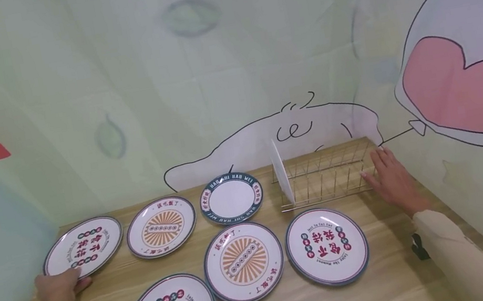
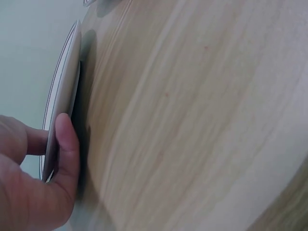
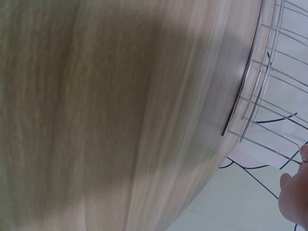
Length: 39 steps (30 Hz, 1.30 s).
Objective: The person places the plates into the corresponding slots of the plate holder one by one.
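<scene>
My left hand pinches the near edge of a white plate with red lettering at the far left. The left wrist view has this plate edge-on, its rim between the thumb and fingers, tilted over the wood. At the right, my right hand holds the right end of a wire plate rack. Only a few fingertips of it show at the rack's end wire in the right wrist view. One white plate stands upright in the rack's left end.
Several plates lie face up on the wooden table: an orange-rayed plate, a small teal-rimmed plate, another rayed plate, and red-lettered plates in front. A printed curtain hangs behind the table.
</scene>
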Each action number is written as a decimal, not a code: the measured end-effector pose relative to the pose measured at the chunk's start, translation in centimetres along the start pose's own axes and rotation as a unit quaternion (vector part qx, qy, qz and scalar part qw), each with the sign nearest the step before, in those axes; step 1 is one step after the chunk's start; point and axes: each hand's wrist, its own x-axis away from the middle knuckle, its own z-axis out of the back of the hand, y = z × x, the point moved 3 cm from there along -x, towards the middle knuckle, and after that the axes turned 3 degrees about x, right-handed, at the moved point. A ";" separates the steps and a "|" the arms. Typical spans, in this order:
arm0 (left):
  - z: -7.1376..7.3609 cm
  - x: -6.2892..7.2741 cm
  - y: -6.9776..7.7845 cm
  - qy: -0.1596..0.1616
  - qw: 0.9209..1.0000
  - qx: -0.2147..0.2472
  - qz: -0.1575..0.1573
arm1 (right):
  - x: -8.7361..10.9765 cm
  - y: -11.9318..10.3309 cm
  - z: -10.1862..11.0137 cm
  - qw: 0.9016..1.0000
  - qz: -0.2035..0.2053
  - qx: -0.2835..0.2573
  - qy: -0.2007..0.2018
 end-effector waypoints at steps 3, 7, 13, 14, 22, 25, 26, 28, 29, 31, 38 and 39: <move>0.3 -0.3 0.0 -0.012 1.000 0.006 0.001 | -0.1 -0.1 0.0 1.000 0.002 0.000 0.003; 0.5 -0.7 -0.2 -0.025 0.999 0.021 0.003 | -0.2 -0.1 0.0 1.000 0.004 0.003 0.007; 0.5 -1.3 -0.9 -0.027 0.998 0.049 0.002 | 0.1 -0.1 0.2 1.000 0.002 0.001 0.001; 0.6 -1.3 -0.9 -0.025 0.998 0.052 -0.002 | 0.1 -0.1 0.2 1.000 0.003 0.000 0.000; 1.2 -1.4 0.3 -0.010 0.997 0.016 -0.068 | 0.0 0.0 0.0 1.000 0.001 -0.004 0.002; 1.5 -1.2 0.7 0.007 0.997 -0.007 -0.082 | 0.0 0.0 0.0 1.000 0.002 -0.004 0.001; 1.6 -1.2 0.8 0.014 0.996 -0.018 -0.091 | 0.0 0.0 0.1 1.000 0.003 -0.004 0.000; 1.7 -0.9 1.2 0.030 0.992 -0.043 -0.111 | 0.0 -0.1 0.1 1.000 0.004 -0.004 -0.003; 1.8 -0.9 1.4 0.035 0.991 -0.052 -0.121 | 0.0 -0.1 0.1 1.000 0.005 -0.003 -0.003; 1.9 -0.6 1.8 0.043 0.987 -0.062 -0.143 | 0.0 -0.1 0.2 1.000 0.006 0.000 -0.005; 1.6 0.9 3.5 0.063 0.970 -0.143 -0.188 | 0.0 -0.2 0.2 1.000 0.002 -0.004 -0.008; 1.6 1.0 3.7 0.067 0.967 -0.153 -0.195 | 0.1 -0.3 0.3 1.000 0.000 -0.005 -0.008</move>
